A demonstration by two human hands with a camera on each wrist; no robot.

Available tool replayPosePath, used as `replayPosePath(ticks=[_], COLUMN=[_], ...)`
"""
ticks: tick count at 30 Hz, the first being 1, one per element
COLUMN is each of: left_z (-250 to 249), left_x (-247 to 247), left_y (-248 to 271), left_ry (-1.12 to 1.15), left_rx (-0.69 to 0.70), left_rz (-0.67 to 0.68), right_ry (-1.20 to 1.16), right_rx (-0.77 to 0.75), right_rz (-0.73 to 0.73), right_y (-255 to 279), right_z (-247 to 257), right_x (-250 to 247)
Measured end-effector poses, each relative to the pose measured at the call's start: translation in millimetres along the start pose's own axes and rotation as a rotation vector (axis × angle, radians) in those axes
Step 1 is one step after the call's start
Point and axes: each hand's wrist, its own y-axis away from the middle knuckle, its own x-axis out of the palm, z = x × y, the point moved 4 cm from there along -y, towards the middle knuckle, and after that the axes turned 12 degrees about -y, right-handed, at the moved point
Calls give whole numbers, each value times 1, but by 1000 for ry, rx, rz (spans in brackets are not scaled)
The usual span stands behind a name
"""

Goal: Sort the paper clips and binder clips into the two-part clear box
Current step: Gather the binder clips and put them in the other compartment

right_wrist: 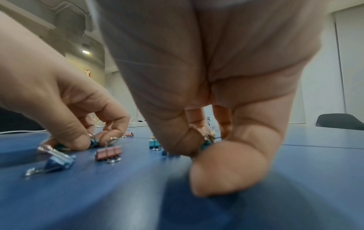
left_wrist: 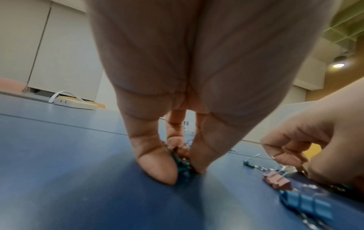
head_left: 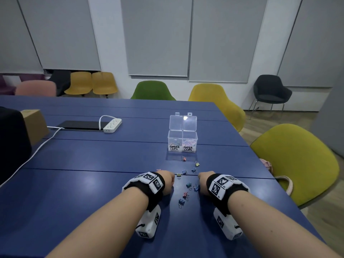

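Binder clips lie loose on the blue table between my two hands, and each hand has one: my left hand pinches a teal binder clip between thumb and fingertips down at the tabletop, and my right hand pinches another teal clip the same way, its fingertips touching the surface

Close around my grips lie the rest. A pink clip and a blue clip sit between my wrists, nearer to me than my fingers. A teal one and a blue one lie just beside my right fingers. Beyond my knuckles are a yellow clip, two blue ones, a yellow-green clip and a red clip, scattered toward the box. None of them lies across my fingers

The clear box stands straight ahead of my hands, well apart, its lid up. Its left half is marked BINDER CLIPS, its right half PAPER CLIPS, and both hold coloured clips

Far off to my left are a white power strip with its cable, a dark flat pad and a cardboard box. Green and yellow chairs ring the table, with grey blinds on the wall behind
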Motion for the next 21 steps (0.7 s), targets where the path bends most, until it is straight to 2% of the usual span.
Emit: replayPosePath(ticks=[6, 8, 9, 10, 12, 14, 16, 18, 19, 21], left_z=[-8, -1, 6, 14, 30, 42, 56, 64, 66, 67], left_x=[0, 2, 4, 6, 15, 21, 27, 28, 27, 27], left_y=[5, 5, 5, 6, 5, 6, 9, 11, 12, 14], left_ry=[-159, -55, 64, 236, 741, 1369, 1961, 2361, 2512, 2721], left_rx=[24, 10, -17, -47, -113, -166, -194, -72, -14, 14], left_rz=[32, -5, -23, -40, -56, -42, 23, 100, 120, 95], right_ry=[-74, -229, -422, -685, -1233, -1707, -2124, -2383, -2444, -2441], right_rx=[14, 34, 47, 59, 85, 113, 96, 37, 6, -17], right_rz=[-3, -15, -28, -32, -58, -71, -4, 105, 157, 219], right_y=[3, -2, -5, -6, -7, -2, 2, 4, 4, 5], right_z=[-2, -15, -25, -33, -49, -59, -66, -68, -66, -57], right_x=[0, 4, 8, 12, 22, 28, 30, 29, 28, 26])
